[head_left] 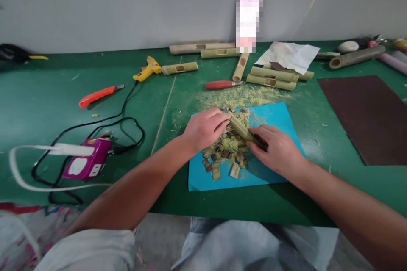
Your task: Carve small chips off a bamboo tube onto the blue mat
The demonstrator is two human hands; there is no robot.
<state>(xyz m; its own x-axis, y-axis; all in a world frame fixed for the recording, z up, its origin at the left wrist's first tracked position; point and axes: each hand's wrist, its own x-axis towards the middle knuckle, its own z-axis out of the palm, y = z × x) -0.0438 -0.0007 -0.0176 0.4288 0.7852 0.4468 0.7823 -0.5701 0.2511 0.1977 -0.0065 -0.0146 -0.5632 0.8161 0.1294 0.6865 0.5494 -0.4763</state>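
A green bamboo tube (241, 127) slants between my two hands above a blue sheet (276, 116). My left hand (208, 127) is closed on its upper left end. The lower right part is gripped by my right hand (275, 146), with something dark beside its fingers that I cannot make out. Beneath the tube, a heap of bamboo chips and shavings (227, 146) lies on the sheet, and fine shavings spread over the green table behind it. A red-handled knife (219, 85) lies beyond the sheet.
More bamboo tubes (270, 81) lie at the back, some under white paper (288, 55). A lit phone (249, 21) leans on the wall. Leftward are a yellow glue gun (148, 69), an orange cutter (98, 96) and a purple power block (87, 159) with cables. A brown sheet (365, 114) lies right.
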